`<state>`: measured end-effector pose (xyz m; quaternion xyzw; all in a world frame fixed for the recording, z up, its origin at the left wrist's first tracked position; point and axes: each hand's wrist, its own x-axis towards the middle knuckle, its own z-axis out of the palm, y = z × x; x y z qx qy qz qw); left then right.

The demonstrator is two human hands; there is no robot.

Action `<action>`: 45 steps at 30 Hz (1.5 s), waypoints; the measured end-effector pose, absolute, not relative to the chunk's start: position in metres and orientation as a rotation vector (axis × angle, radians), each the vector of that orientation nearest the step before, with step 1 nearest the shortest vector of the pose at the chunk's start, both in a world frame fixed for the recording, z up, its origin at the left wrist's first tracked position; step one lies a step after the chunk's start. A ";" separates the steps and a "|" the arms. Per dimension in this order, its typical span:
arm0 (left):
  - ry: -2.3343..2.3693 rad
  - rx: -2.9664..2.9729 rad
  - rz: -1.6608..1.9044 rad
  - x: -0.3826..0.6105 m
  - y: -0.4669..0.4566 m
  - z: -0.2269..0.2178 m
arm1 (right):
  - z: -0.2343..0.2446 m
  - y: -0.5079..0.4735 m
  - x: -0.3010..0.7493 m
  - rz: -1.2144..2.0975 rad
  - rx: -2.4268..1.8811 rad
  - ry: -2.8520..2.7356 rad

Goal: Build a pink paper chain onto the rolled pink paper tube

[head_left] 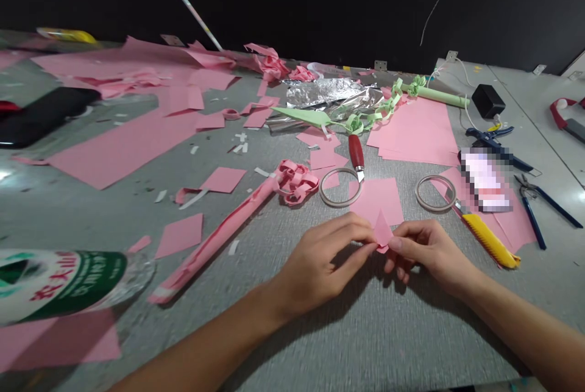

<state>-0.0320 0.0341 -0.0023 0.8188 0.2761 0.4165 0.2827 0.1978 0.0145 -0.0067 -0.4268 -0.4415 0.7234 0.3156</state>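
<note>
Between my hands is a small piece of folded pink paper (382, 230), its upper part coming to a point. My left hand (331, 252) pinches its left side with thumb and fingertips. From the right, my right hand (427, 252) grips the lower right edge between thumb and forefinger. Just behind lies a pink paper square (388, 194) flat on the table. A red-handled craft knife (356, 154) rests above it, its blade by a metal ring (340, 203). A rolled pink paper stick (223, 233) with a looped paper chain at its tip lies to the left.
Pink sheets (415, 130), crumpled foil (324, 93) and a green paper chain (379, 111) lie at the back. On the right are a yellow cutter (489, 239), a second ring (435, 208), a blurred-out phone (487, 178) and pliers (532, 197). A bottle (68, 285) lies at left.
</note>
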 end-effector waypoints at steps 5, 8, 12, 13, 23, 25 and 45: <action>0.794 1.978 1.169 -0.031 0.030 0.001 | 0.003 0.015 0.202 1.088 -1.134 -1.648; 0.810 1.722 1.075 -0.030 0.029 0.004 | 0.005 0.016 0.202 1.040 -1.016 -1.814; 0.861 1.627 0.973 -0.031 0.030 0.006 | 0.004 0.014 0.200 1.206 -1.058 -1.827; 0.864 1.640 0.965 -0.032 0.031 0.006 | 0.005 0.013 0.200 1.209 -1.060 -1.828; 0.894 1.731 0.755 -0.030 0.033 0.010 | 0.009 0.012 0.200 1.314 -1.163 -1.837; 0.915 1.763 0.768 -0.029 0.030 0.010 | 0.007 0.012 0.200 1.311 -1.145 -1.868; 0.823 2.227 0.948 -0.031 0.030 -0.004 | -0.005 0.016 0.209 0.852 -0.976 -2.232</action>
